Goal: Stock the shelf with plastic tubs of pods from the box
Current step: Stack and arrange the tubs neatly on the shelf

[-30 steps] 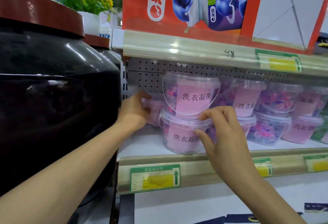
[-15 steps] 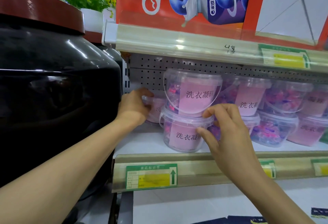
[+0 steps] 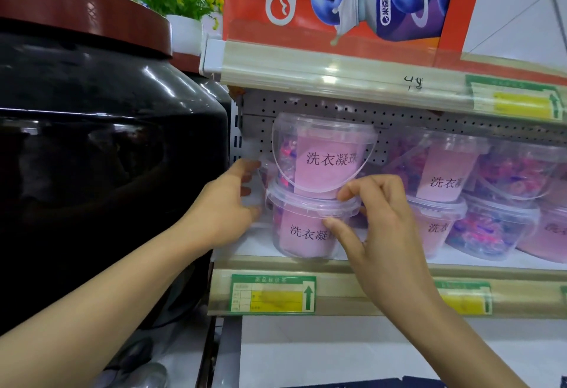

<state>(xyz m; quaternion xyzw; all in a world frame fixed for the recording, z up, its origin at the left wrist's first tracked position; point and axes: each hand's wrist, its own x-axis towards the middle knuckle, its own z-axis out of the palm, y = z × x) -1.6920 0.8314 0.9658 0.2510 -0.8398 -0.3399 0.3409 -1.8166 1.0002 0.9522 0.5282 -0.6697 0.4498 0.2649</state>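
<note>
- Two bare hands work at the middle of the frame: the right hand (image 3: pixel 386 234) is nearest, and its thumb and curled fingers pinch the rim of the lower clear plastic tub with a pink label (image 3: pixel 303 228).
- That lower tub stands at the front left of the white shelf board (image 3: pixel 460 261), and a second clear tub with a pink label and a thin bail handle (image 3: pixel 322 154) sits stacked on its lid.
- The left hand (image 3: pixel 227 206), left of centre, reaches past the stack; its fingers are fairly straight and touch a third, partly hidden clear tub (image 3: pixel 265 172) behind. Whether they grip it I cannot tell.
- The step in hand looks like squaring up the stack and seating the rear tub. To do it well, the right hand should steady the bottom tub by its rim while the left slides the hidden one straight back, not sideways into the stack.
- Keep the pink labels facing out, level with the row of stacked tubs (image 3: pixel 491 203) at centre right.
- The top tub sits close under the beige price rail of the upper shelf (image 3: pixel 337 74), so nudge rather than lift.
- The glossy black barrel (image 3: pixel 107 142) at the left crowds the left forearm; approach from the front.
- No box shows in this view.
</note>
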